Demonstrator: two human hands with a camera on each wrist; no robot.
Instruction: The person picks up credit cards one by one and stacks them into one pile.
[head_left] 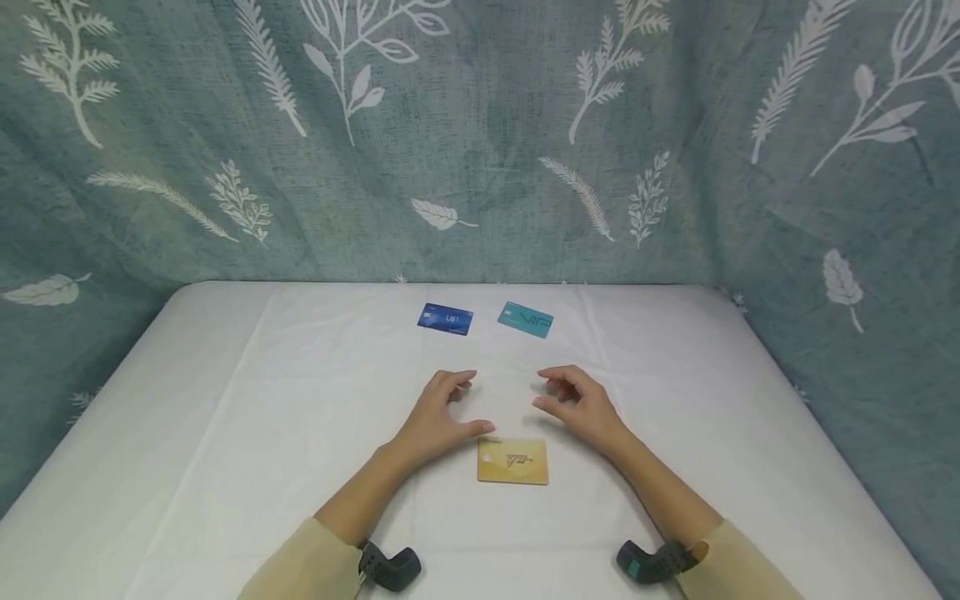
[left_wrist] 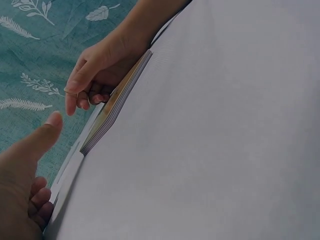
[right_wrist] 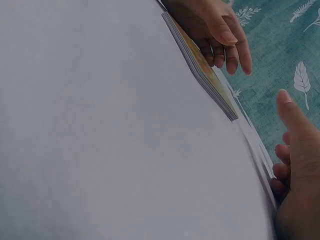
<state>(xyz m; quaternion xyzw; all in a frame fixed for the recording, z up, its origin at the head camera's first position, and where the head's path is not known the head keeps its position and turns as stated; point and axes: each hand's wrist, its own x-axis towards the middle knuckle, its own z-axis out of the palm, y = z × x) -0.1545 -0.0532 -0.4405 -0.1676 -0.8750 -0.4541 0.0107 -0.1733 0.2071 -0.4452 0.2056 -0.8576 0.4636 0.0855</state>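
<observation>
A gold card lies flat on the table between my forearms in the head view. From the side, the left wrist view shows a layered edge under this gold card, like a neat stack of several cards. My left hand, thumb and fingers spread apart and loosely bent, is just beyond its left corner and holds nothing. The thumb tip is close by the card's far edge. Beyond its right side is my right hand, also loosely bent with nothing in it. Both hands face each other across a gap.
Near the table's far edge lie a dark blue card and, to its right, a teal card. A white cloth covers the table. Behind it hangs a green curtain with white leaf prints.
</observation>
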